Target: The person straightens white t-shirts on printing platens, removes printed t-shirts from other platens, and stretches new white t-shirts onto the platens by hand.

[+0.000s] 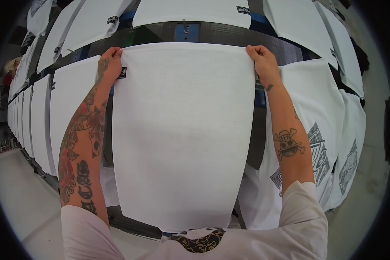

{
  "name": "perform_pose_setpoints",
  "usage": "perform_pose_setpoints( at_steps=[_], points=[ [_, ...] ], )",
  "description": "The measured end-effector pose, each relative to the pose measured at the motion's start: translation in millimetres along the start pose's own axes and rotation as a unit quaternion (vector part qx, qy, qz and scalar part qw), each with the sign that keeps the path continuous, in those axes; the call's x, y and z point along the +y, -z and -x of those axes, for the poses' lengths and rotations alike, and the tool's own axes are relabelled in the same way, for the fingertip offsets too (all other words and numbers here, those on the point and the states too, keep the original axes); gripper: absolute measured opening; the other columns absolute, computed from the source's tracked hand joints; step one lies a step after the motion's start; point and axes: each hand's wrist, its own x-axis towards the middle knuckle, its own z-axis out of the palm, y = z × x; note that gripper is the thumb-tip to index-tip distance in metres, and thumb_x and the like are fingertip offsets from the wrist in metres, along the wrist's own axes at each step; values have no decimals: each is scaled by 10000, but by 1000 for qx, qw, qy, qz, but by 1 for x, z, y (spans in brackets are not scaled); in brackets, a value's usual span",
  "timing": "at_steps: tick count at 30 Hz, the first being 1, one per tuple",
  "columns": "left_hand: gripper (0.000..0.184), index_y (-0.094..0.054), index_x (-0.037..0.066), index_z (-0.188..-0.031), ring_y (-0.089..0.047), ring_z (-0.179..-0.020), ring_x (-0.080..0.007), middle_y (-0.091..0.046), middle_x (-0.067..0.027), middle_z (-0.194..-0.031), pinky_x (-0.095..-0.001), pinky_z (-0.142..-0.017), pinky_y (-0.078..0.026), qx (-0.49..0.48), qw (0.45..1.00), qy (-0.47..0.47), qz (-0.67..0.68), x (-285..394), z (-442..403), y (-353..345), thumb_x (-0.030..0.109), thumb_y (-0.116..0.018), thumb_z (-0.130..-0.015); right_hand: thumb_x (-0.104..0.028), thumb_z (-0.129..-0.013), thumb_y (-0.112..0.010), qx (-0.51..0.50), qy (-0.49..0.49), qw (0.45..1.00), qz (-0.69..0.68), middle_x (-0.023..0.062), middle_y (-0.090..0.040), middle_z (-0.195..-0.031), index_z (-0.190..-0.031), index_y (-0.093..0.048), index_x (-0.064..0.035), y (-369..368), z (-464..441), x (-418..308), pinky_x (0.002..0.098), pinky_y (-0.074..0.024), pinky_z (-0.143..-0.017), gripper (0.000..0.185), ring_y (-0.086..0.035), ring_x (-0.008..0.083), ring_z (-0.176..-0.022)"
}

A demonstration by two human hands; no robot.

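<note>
A white T-shirt (184, 121) lies stretched smooth over a flat board in front of me, its hem along the far edge. At the hem's far left corner, my left hand (111, 61) pinches the cloth between closed fingers. My right hand (263, 64) grips the far right corner of the same hem. A small black label (122, 73) shows on the shirt's left side, just below my left hand. The shirt's near end reaches close to my body.
More white shirts on boards surround this one, such as a left shirt (73, 86) and a far shirt (190, 12). A right shirt (310, 86) bears a dark print and hangs loosely. A metal bolt on a blue bracket (186, 32) stands beyond the hem. Pale floor (39, 216) shows at left.
</note>
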Motion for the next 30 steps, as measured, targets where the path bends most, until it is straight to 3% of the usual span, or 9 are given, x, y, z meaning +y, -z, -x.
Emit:
perform_pose_setpoints(
  at_steps=[4, 8, 10, 16, 19, 23, 25, 27, 30],
  points=[
    [292, -642, 104, -1130, -603, -993, -274, -666, -112, -1017, -362, -869, -473, 48, 998, -20, -42, -15, -1, -14, 301, -583, -924, -295, -902, -675, 45, 31, 993, 105, 45, -633, -797, -913, -652, -32, -2, -1, 1, 292, -467, -705, 265, -559, 152, -723],
    [373, -584, 71, -1192, -547, -1037, -293, -579, -153, -1101, -374, -898, -457, 148, 985, -83, -40, -24, 24, -1, 289, -628, -893, -303, -887, -675, 131, 208, 939, 239, 133, -609, -953, -1001, -624, -27, 6, 19, 4, 342, -483, -764, 302, -589, 236, -839],
    [370, -555, 39, -1226, -558, -968, -262, -555, -149, -1100, -347, -868, -467, 67, 994, -84, 26, -15, 72, 27, 252, -596, -925, -274, -873, -691, 104, 288, 931, 201, 133, -581, -996, -1069, -592, -35, 15, 50, 6, 353, -485, -785, 325, -580, 246, -889],
    [333, -502, -22, -1243, -533, -1074, -333, -529, -192, -1196, -384, -936, -436, -71, 981, -181, -4, -58, 279, 99, 141, -508, -952, -269, -907, -642, 2, 67, 985, 159, 185, -552, -1159, -1271, -462, -7, 33, 253, 59, 365, -473, -887, 483, -580, 280, -1005],
    [326, -514, -33, -1210, -545, -1009, -306, -550, -196, -1154, -390, -870, -451, -100, 988, -33, 117, -97, 388, 125, 200, -469, -986, -254, -985, -551, 16, -11, 993, 120, 82, -567, -1079, -1261, -459, -20, 37, 367, 102, 293, -456, -851, 373, -536, 158, -966],
    [475, -592, -24, -999, -571, -844, -274, -624, -145, -964, -374, -748, -462, -98, 976, 130, 142, -190, 499, 137, 430, -452, -997, -329, -1014, -485, 25, -141, 979, 143, 83, -596, -993, -1173, -534, -6, 46, 491, 156, 284, -445, -860, 363, -538, 149, -939],
    [688, -592, 17, -845, -588, -788, -267, -631, -104, -856, -366, -729, -457, -252, 720, 538, 359, -221, 526, 142, 675, -408, -922, -494, -985, -461, 25, -268, 954, 133, 89, -610, -983, -1134, -563, -10, 43, 527, 152, 305, -458, -841, 517, -542, 165, -912],
    [827, -583, 46, -846, -602, -854, -268, -629, -111, -897, -380, -728, -456, -306, 610, 556, 475, -191, 526, 152, 835, -334, -820, -717, -892, -420, 37, -413, 910, -7, 108, -610, -1040, -1145, -581, -33, 40, 553, 158, 369, -476, -841, 746, -565, 215, -936],
    [924, -578, 27, -1068, -601, -940, -327, -621, -140, -994, -464, -779, -475, -325, 609, 523, 501, -201, 521, 141, 863, -291, -798, -893, -742, -370, 37, -504, 853, -132, 158, -591, -1157, -1235, -549, 0, 37, 575, 180, 406, -491, -857, 1036, -583, 276, -1013]
  ],
)
